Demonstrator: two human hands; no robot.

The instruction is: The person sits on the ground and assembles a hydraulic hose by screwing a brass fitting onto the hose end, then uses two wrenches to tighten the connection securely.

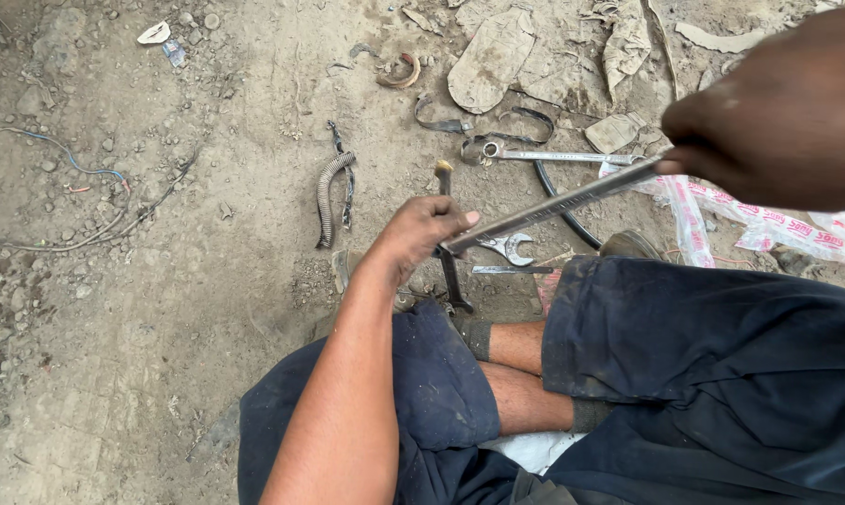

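I see my left hand (420, 234) and right hand (768, 122) each closed in a grip on one end of a flat metal bar (553, 204) at centre frame.

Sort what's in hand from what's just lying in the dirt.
In hand: flat metal bar, gripped by left hand and right hand.
Lying about: ring spanner, open spanner, ribbed hose, printed plastic wrapper, blue wire.

grey metal bar (558, 201), navy shorts (703, 365), red-printed clear wrapper (778, 224)
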